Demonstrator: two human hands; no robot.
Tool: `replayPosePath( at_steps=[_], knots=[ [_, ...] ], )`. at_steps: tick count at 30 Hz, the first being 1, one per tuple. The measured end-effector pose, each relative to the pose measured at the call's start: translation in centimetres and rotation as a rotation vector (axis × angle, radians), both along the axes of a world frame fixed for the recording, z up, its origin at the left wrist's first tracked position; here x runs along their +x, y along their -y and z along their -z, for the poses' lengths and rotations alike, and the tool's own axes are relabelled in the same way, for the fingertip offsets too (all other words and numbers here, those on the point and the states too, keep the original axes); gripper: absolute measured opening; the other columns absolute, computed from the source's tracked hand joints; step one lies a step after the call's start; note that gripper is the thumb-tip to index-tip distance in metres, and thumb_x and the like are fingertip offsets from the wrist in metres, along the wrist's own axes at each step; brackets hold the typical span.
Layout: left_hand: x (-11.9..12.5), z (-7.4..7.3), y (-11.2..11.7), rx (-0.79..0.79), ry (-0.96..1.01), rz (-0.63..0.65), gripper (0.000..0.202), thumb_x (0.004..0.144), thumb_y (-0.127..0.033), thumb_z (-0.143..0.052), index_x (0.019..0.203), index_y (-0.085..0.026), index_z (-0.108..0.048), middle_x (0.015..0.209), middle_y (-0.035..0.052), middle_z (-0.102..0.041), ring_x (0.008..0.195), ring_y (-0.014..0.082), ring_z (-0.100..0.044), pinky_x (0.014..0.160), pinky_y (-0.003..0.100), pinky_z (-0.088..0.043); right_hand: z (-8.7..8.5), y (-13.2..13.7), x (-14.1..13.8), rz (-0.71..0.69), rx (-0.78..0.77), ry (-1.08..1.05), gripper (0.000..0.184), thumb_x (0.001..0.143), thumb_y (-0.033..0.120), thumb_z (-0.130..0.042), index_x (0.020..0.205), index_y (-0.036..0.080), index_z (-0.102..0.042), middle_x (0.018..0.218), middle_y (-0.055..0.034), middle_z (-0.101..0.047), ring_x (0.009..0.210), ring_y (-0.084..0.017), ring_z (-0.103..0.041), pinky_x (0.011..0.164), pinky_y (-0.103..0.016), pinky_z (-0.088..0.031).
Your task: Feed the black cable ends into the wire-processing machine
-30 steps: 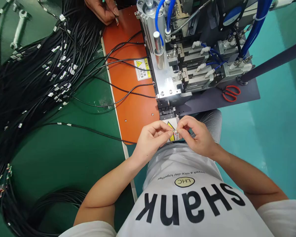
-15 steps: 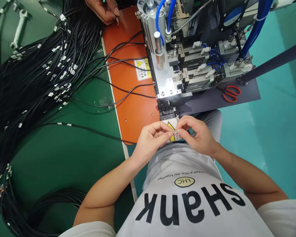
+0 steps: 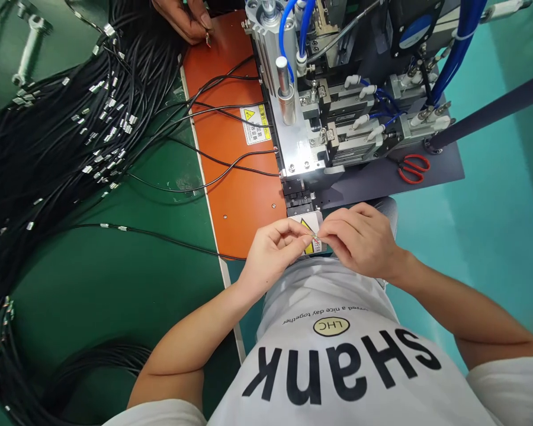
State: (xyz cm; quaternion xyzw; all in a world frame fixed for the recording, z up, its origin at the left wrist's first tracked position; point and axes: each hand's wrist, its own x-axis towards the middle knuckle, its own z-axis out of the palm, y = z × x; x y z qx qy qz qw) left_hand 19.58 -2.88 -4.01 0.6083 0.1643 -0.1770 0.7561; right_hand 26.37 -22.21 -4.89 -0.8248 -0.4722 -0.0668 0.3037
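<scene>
My left hand (image 3: pixel 273 251) and my right hand (image 3: pixel 359 239) meet just in front of the machine (image 3: pixel 302 136), over a yellow warning label (image 3: pixel 308 228). Both pinch a tiny metal part (image 3: pixel 314 238) between thumb and fingertips; it is too small to name. A thin black cable (image 3: pixel 160 235) runs from the left across the green table (image 3: pixel 115 278) toward my left hand. My white printed shirt fills the bottom of the view.
A large heap of black cables (image 3: pixel 48 148) with metal ends covers the left. An orange plate (image 3: pixel 231 177) lies beside the machine, with several cables across it. Another person's hand (image 3: pixel 182 18) works at the top. Red scissors (image 3: pixel 413 167) lie on the grey base at right.
My right hand has turned so its back faces up and its fingers close tighter over the small part. The left hand hardly moved. The view shifted slightly.
</scene>
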Motion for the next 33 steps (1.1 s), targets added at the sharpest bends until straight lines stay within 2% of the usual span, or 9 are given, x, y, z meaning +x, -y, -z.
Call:
replayPosePath(
  at_steps=[4,8,10,16,19,23,27,30,33],
  knots=[
    [-0.2,0.3,-0.2,-0.051,-0.04,-0.014,0.018,0.085,-0.034,-0.07,0.086,-0.016,-0.064,0.057,-0.0048,-0.045,0.051,0.0054,-0.037,0.049,0.021,-0.026,-0.4,-0.9,-1.0,0.13,0.103,-0.445,0.009,0.094,0.016,-0.053,0.086,0.021,-0.054,0.08,0.001,-0.062,0.071,-0.013,-0.056,0.068,-0.031,-0.041],
    [-0.2,0.5,-0.3,-0.069,-0.049,-0.026,0.018,0.085,-0.034,-0.07,0.086,-0.017,-0.064,0.055,-0.0059,-0.043,0.051,0.0053,-0.036,0.049,0.021,-0.025,-0.2,-1.4,-1.9,0.135,0.172,-0.856,0.012,0.099,0.022,-0.046,0.089,0.021,-0.051,0.076,0.0016,-0.058,0.066,-0.011,-0.056,0.063,-0.027,-0.044],
    [-0.1,0.4,-0.2,-0.051,-0.05,-0.02,0.019,0.084,-0.034,-0.07,0.086,-0.016,-0.064,0.054,-0.0063,-0.043,0.05,0.0053,-0.037,0.05,0.02,-0.026,-0.1,-1.3,-1.7,0.134,0.147,-0.751,0.011,0.099,0.021,-0.046,0.089,0.021,-0.051,0.076,0.0015,-0.059,0.066,-0.012,-0.056,0.064,-0.028,-0.043],
    [0.0,-0.3,0.1,0.044,0.001,-0.027,0.02,0.08,-0.031,-0.074,0.084,-0.014,-0.066,0.061,-0.004,-0.052,0.053,0.0049,-0.042,0.051,0.019,-0.032,-0.7,-0.1,0.8,-0.115,-0.118,0.125,0.013,0.094,0.013,-0.052,0.096,0.023,-0.06,0.089,-0.0009,-0.069,0.073,-0.015,-0.057,0.066,-0.035,-0.033],
    [-0.1,-0.2,0.2,0.03,0.009,-0.038,0.019,0.081,-0.03,-0.074,0.085,-0.014,-0.065,0.063,-0.0037,-0.053,0.054,0.005,-0.043,0.052,0.019,-0.033,-0.8,0.2,1.4,-0.205,-0.142,0.255,0.014,0.094,0.014,-0.052,0.097,0.023,-0.062,0.088,-0.0012,-0.068,0.073,-0.015,-0.055,0.063,-0.035,-0.032],
    [-0.3,0.3,0.2,-0.027,-0.004,-0.054,0.016,0.085,-0.03,-0.07,0.086,-0.015,-0.064,0.06,-0.0051,-0.049,0.053,0.0047,-0.04,0.052,0.019,-0.031,0.5,0.2,1.1,-0.14,-0.095,0.281,0.015,0.092,0.012,-0.054,0.099,0.024,-0.061,0.093,-0.0014,-0.07,0.075,-0.016,-0.056,0.064,-0.035,-0.033],
    [-0.3,0.6,0.2,-0.048,-0.007,-0.082,0.016,0.085,-0.03,-0.069,0.085,-0.015,-0.064,0.062,-0.0048,-0.05,0.054,0.0039,-0.039,0.052,0.019,-0.029,1.6,-0.5,0.0,0.05,0.053,-0.092,0.01,0.092,0.015,-0.054,0.095,0.023,-0.06,0.089,-0.002,-0.068,0.077,-0.017,-0.059,0.066,-0.034,-0.037],
    [-0.2,0.6,0.1,-0.041,-0.006,-0.089,0.016,0.085,-0.029,-0.07,0.085,-0.015,-0.063,0.067,-0.0039,-0.053,0.056,0.0035,-0.04,0.054,0.019,-0.031,1.2,-1.0,-0.8,0.219,0.191,-0.581,0.01,0.095,0.019,-0.053,0.092,0.022,-0.062,0.086,-0.0012,-0.065,0.074,-0.015,-0.058,0.065,-0.031,-0.042],
    [-0.1,0.6,0.1,-0.032,-0.011,-0.081,0.016,0.085,-0.03,-0.07,0.084,-0.015,-0.063,0.068,-0.004,-0.053,0.056,0.0033,-0.04,0.054,0.019,-0.031,0.2,-1.2,-1.3,0.26,0.239,-0.836,0.013,0.095,0.023,-0.054,0.097,0.024,-0.068,0.088,-0.0003,-0.067,0.073,-0.014,-0.058,0.063,-0.029,-0.043]
  ],
)
